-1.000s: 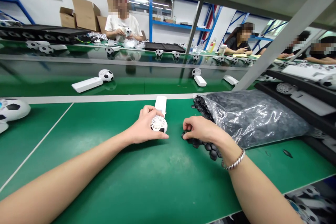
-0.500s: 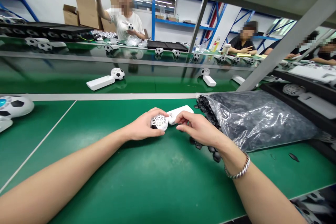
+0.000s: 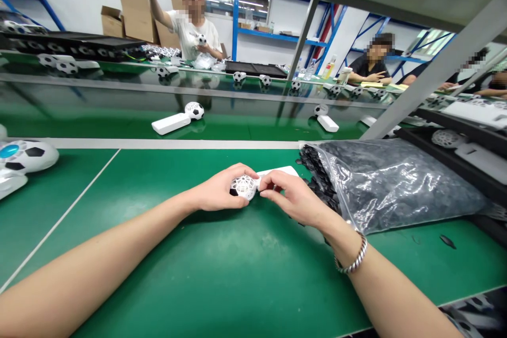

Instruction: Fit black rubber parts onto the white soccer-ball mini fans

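My left hand [image 3: 216,190] is curled around the round white grille head of a small soccer-ball hand fan [image 3: 243,186], whose white handle [image 3: 283,171] points away to the right. My right hand [image 3: 291,195] pinches at the edge of that head, fingertips pressed together; whatever small piece they hold is hidden. Both hands rest on the green bench mat [image 3: 222,269]. Right of my right hand lies a clear plastic bag [image 3: 388,182] full of small black parts, some spilling out at its mouth [image 3: 312,169].
More soccer-ball fans lie on the conveyor belt: one [image 3: 176,119] ahead, another [image 3: 327,119] further right. A larger ball-patterned unit [image 3: 24,156] sits at the left edge. Black trays [image 3: 459,137] stand at right. Other people work across the line; a slanted metal post [image 3: 431,63] crosses right.
My right hand left the black parts by the bag and came to the fan's head. The fan's handle swung from pointing away to pointing right. The conveyor fans drifted right.
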A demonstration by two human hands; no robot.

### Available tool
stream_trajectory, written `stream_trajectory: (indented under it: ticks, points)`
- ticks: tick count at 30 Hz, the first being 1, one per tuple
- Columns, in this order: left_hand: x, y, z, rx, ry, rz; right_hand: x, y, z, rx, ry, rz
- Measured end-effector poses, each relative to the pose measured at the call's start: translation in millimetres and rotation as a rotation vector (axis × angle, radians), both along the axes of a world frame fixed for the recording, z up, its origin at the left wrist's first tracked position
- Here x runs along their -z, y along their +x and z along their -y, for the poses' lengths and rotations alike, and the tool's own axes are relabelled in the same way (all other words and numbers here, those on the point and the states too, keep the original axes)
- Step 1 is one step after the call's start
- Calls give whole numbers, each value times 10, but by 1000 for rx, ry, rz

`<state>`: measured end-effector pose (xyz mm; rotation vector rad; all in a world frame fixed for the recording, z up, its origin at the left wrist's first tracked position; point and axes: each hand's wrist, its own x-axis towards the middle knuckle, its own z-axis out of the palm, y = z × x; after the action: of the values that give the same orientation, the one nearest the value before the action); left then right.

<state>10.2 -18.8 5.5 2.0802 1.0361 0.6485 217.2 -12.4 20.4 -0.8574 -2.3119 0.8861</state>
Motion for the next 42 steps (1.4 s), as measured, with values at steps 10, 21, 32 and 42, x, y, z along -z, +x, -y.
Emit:
stream_trajectory:
  ticks: [10,21,32,42]
  points:
    - [53,61,25,-83,35,41,226,-147,-19,75,-203,-186]
    - [16,137,68,-149,57,5,207,-179,-2,200,-123,-54]
    - [53,-42,-112,-350,102,-134,62,225,-198,327,-51,434]
    - [83,-95,-151,-369,77,-70,41,138,-125,236,-58,436]
